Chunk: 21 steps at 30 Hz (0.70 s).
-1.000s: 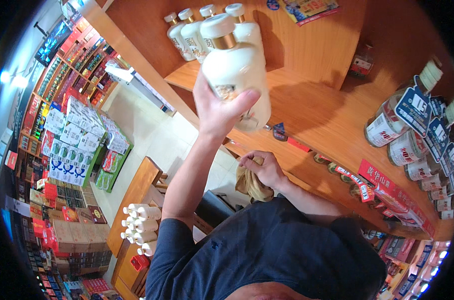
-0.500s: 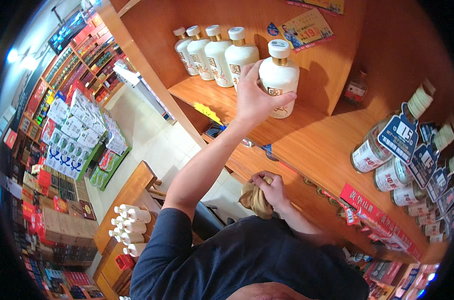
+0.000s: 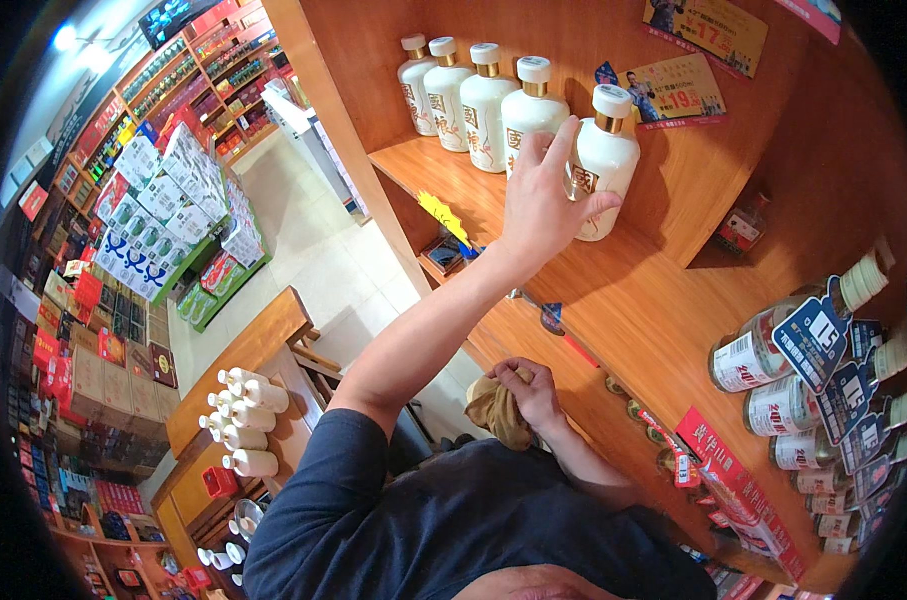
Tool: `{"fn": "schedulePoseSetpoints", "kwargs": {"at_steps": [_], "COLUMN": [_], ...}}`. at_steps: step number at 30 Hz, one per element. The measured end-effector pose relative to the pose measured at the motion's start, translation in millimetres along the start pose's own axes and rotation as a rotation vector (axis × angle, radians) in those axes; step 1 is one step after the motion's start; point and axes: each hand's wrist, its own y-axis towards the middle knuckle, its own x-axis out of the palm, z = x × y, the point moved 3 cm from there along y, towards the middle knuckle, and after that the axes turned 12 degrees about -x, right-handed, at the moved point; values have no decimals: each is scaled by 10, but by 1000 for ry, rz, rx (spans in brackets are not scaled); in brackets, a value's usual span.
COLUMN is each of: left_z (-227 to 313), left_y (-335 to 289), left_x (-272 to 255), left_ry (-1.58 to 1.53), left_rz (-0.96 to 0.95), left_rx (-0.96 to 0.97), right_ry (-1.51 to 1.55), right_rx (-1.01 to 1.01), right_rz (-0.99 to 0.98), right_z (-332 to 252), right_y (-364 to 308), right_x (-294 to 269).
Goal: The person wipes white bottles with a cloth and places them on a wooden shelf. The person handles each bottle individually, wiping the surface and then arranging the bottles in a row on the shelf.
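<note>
A white bottle with a white cap and gold neck stands upright on the wooden shelf. My left hand is beside its lower left part, fingers spread and the thumb across its front; whether the thumb still touches it I cannot tell. Just left of it, another white bottle is partly hidden by my fingers. Several matching bottles continue the row to the left. Lower down, close to my body, my right hand grips a crumpled brown cloth.
Clear glass bottles with blue tags line the shelf at right, behind a red label strip. An upright wooden divider bounds the row. Small white bottles stand on a wooden table at left.
My left hand's fingers have loosened and straightened away from the rightmost bottle, which stays on the shelf. The view has shifted. My right hand still holds the cloth.
</note>
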Motion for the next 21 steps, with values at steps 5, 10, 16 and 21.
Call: {"fn": "schedulePoseSetpoints", "kwargs": {"at_steps": [5,10,16,21], "left_z": [-42,-160,-281,-1147], "left_y": [48,64,-276,-1301], "left_x": [-13,-30,-380,-1423], "left_ry": [41,-51,-134,-92], "left_rz": [-18,-66,23,457], "left_rx": [-47,-119,28,-62], "right_ry": [-23,21,543,728], "right_rx": [24,143,551,478], "right_rz": [-19,84,-4,-141], "right_z": [120,469,663,435], "right_y": [30,67,129,371], "right_x": [-69,-210,-137,132]}}
